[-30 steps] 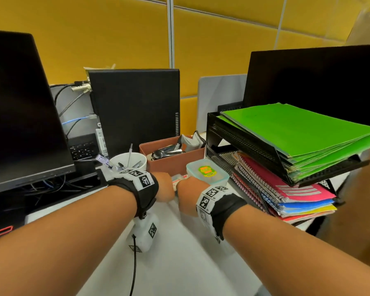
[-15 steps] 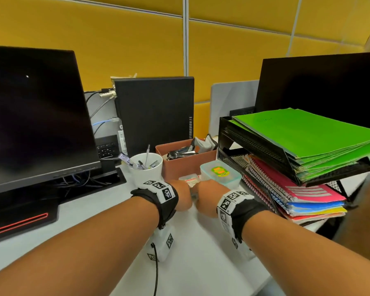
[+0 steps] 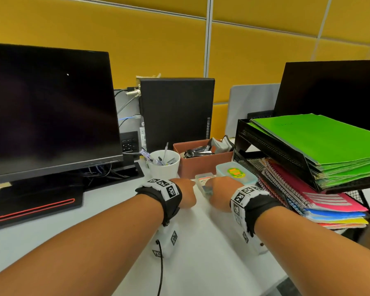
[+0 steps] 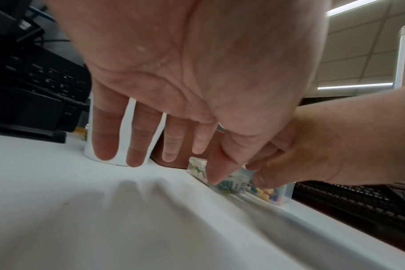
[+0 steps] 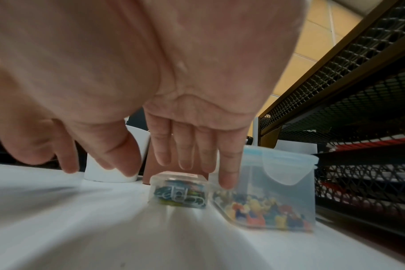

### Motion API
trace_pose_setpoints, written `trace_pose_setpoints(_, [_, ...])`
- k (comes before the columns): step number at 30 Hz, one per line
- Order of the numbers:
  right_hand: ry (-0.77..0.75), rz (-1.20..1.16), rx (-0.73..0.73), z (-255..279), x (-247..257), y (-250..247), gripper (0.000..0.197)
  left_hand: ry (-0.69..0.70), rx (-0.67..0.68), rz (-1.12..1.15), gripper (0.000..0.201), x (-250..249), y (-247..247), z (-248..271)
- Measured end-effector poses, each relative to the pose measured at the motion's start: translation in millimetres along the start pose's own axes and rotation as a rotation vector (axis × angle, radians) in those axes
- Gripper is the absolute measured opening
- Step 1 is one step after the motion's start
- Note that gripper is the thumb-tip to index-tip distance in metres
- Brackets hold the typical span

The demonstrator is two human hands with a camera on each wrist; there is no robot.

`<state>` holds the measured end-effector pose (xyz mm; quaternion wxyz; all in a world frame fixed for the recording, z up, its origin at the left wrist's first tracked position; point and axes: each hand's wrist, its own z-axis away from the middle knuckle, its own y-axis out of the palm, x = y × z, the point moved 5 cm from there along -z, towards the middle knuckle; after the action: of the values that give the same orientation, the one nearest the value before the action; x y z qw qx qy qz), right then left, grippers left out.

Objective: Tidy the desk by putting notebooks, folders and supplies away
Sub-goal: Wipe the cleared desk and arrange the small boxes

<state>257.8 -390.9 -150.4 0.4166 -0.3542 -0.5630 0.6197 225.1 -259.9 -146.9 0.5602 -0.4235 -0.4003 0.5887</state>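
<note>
A small clear box of paper clips sits on the white desk between my two hands. My left hand hangs over the desk with straight fingers, its thumb touching the box's left side. My right hand points its straight fingers down over the box. Its little finger touches the edge of a larger clear container of coloured pushpins just to the right. Neither hand curls round anything.
Behind the box stand a white cup of pens and a brown box of clips. A black mesh tray at right holds green folders above spiral notebooks. A monitor stands at left, a computer tower behind.
My head has turned left, bringing the left monitor into view. Both hands stay at the small box, now slightly apart so its top shows between them.
</note>
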Motion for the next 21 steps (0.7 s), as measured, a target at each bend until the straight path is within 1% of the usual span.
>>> trace_pose_setpoints(3, [0.028,0.027,0.043,6,1,7,0.039,-0.023,0.014,-0.012,0.067,13,4,9])
trace_pose_setpoints(7, [0.046,-0.009,0.033,15,5,9,0.038,-0.047,0.006,0.012,0.069,23,5,19])
trace_pose_setpoints(10, [0.031,-0.029,0.031,19,9,8,0.039,-0.049,-0.017,0.046,0.069,22,7,22])
trace_pose_setpoints(15, [-0.011,-0.067,0.021,18,15,11,0.042,-0.025,-0.081,0.106,0.071,9,12,11])
trace_pose_setpoints(16, [-0.024,-0.081,0.024,18,17,13,0.044,-0.014,-0.097,0.104,0.068,5,11,8])
trace_pose_setpoints(18, [-0.07,-0.119,0.006,19,23,14,0.046,-0.002,-0.137,0.106,0.055,-1,7,-1])
trace_pose_setpoints(20, [-0.122,-0.149,-0.008,20,27,14,0.042,-0.025,-0.171,0.157,0.039,1,1,-12])
trace_pose_setpoints(21, [-0.14,-0.176,-0.004,20,28,14,0.04,-0.042,-0.177,0.174,0.035,4,-2,-16])
